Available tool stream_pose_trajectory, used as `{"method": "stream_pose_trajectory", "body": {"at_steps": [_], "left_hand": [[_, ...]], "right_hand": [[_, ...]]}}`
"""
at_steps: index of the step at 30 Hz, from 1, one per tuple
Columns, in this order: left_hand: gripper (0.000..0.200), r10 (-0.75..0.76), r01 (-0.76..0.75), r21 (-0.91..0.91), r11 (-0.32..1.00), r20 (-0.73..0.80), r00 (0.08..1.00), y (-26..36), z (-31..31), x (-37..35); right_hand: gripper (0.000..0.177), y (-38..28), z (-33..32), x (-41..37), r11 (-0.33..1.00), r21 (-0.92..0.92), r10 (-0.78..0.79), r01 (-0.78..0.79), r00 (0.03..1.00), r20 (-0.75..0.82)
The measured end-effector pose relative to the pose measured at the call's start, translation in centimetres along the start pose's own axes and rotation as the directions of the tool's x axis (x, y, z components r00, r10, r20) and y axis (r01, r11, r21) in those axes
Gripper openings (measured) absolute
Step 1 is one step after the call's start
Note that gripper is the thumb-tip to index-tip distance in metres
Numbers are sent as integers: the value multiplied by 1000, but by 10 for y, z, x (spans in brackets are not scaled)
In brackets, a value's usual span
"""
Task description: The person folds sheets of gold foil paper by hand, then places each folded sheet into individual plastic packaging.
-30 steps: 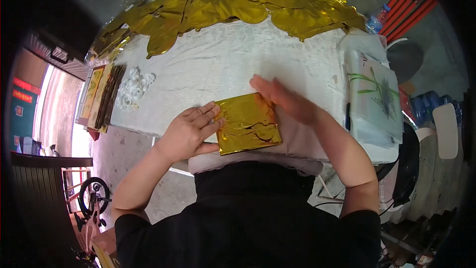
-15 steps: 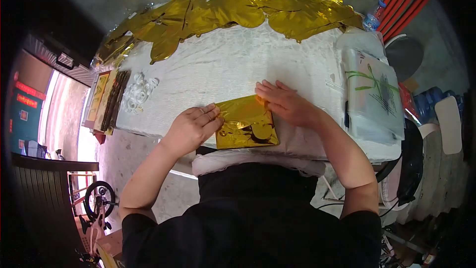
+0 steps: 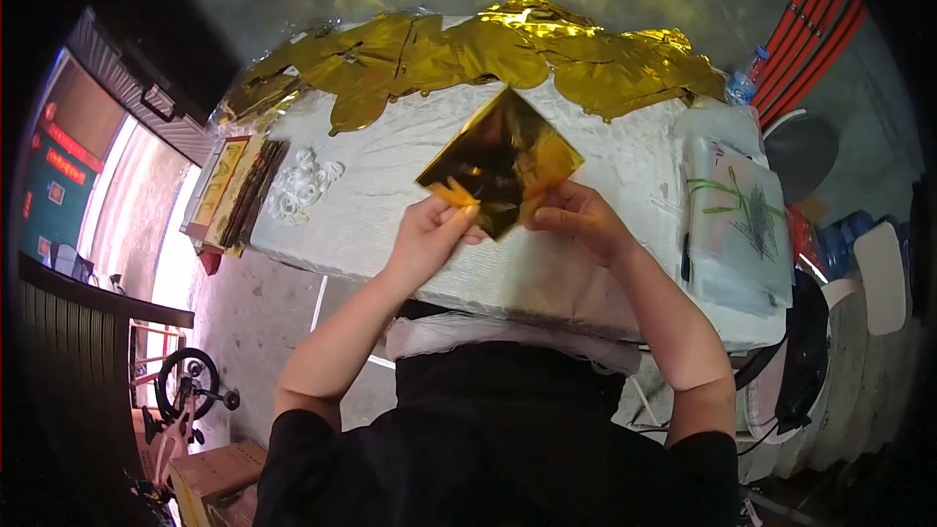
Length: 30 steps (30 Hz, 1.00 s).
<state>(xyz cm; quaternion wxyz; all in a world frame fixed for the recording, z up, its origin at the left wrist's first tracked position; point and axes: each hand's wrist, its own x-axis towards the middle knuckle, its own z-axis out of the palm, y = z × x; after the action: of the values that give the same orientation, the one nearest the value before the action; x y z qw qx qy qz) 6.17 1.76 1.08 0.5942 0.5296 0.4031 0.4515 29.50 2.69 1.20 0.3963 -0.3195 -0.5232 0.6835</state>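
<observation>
A folded gold foil balloon [image 3: 503, 146], now a shiny square with one corner pointing away from me, is held up over the near part of the table. My left hand [image 3: 436, 237] pinches its left lower edge between thumb and fingers. On the opposite lower edge, my right hand [image 3: 589, 222] grips the foil, thumb in front. Both hands' fingers reflect in the glossy surface. Flat, unfolded gold foil balloons [image 3: 468, 54] lie overlapped along the table's far edge.
The table [image 3: 381, 161] has a white cloth cover. White rings [image 3: 305, 181] lie in a pile at left, beside stacked cards [image 3: 244, 190]. At right are clear plastic bags [image 3: 737, 215] and a water bottle [image 3: 750, 78]. Red pipes [image 3: 815, 29] run behind.
Pressed flat at the table's near edge before, the folded foil balloon is now lifted, moved away from me and turned corner-up. My right hand has gone from lying flat to gripping it.
</observation>
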Motion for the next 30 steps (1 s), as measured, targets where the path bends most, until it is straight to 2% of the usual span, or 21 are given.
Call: {"method": "stream_pose_trajectory", "body": {"at_steps": [1, 3, 7, 10, 12, 13, 14, 16, 17, 19, 20, 21, 22, 23, 24, 26, 27, 29, 30], "left_hand": [[19, 2, -2, -4, 1000, -6, 1000, -2, 6, 4], [20, -97, 111, -209, 972, 79, 992, -5, 16, 12], [21, -179, 218, -258, 941, 166, 970, -7, 25, 19], [21, -246, 292, -331, 897, 175, 953, -3, 26, 20], [22, -260, 313, -363, 877, 190, 947, 0, 22, 21], [23, -271, 335, -393, 856, 211, 939, 2, 18, 20], [23, -269, 321, -396, 860, 181, 946, 4, 13, 18], [28, -238, 318, -337, 886, 257, 937, 7, 0, 14], [31, -184, 245, -233, 941, 254, 950, 8, -15, 12], [29, -16, -1, 139, 990, 120, 993, 30, -49, 4], [28, 11, 4, 370, 929, -39, 999, 37, -71, 3], [25, 141, 35, 672, 740, -206, 968, 51, -92, 1], [27, 336, 34, 885, 465, -211, 918, 57, -125, 4], [28, 449, 133, 950, 281, -252, 857, 69, -148, 3], [25, 606, 151, 988, 26, -136, 784, 60, -197, 10], [20, 577, 395, 907, -149, -245, 779, 70, -235, 4], [20, 577, 393, 907, -149, -243, 780, 70, -247, 0], [18, 461, 457, 848, -270, -303, 834, 63, -264, -4], [18, 456, 454, 848, -273, -301, 837, 61, -266, -3]], "right_hand": [[34, 0, 3, 2, 1000, -4, 4, -4, 1000, 5], [28, 0, 6, 4, 986, 151, 106, -75, 972, -211], [21, 6, -6, 2, 989, 146, 64, -26, 964, -258], [18, 4, -2, 1, 996, 89, 52, -26, 951, -306], [16, 0, 5, 1, 1000, 2, -6, 8, 919, -394], [14, -2, 4, 3, 998, 17, 68, -67, 909, -410], [14, -2, 3, 3, 997, 20, 72, -70, 921, -382], [12, 0, 1, 0, 999, 50, 2, 18, 925, -380], [12, 1, -2, -1, 999, 53, 6, 13, 935, -355], [11, 3, -8, -4, 992, 97, -43, 82, 936, -350], [11, 4, -10, -4, 992, 101, -38, 76, 940, -339], [11, 4, -12, -4, 991, 115, -32, 75, 940, -338], [10, 4, -12, -4, 989, 128, -26, 74, 940, -341], [11, 2, -10, -3, 990, 120, -25, 71, 936, -352], [11, 2, -9, -3, 990, 122, -24, 71, 936, -351], [11, 2, -7, -3, 994, 106, -3, 41, 940, -342], [11, 1, -5, -3, 993, 106, -3, 42, 939, -344], [9, 0, -1, -1, 996, 92, 19, 17, 927, -374], [9, 1, -1, -1, 995, 96, 23, 15, 926, -377]]}}
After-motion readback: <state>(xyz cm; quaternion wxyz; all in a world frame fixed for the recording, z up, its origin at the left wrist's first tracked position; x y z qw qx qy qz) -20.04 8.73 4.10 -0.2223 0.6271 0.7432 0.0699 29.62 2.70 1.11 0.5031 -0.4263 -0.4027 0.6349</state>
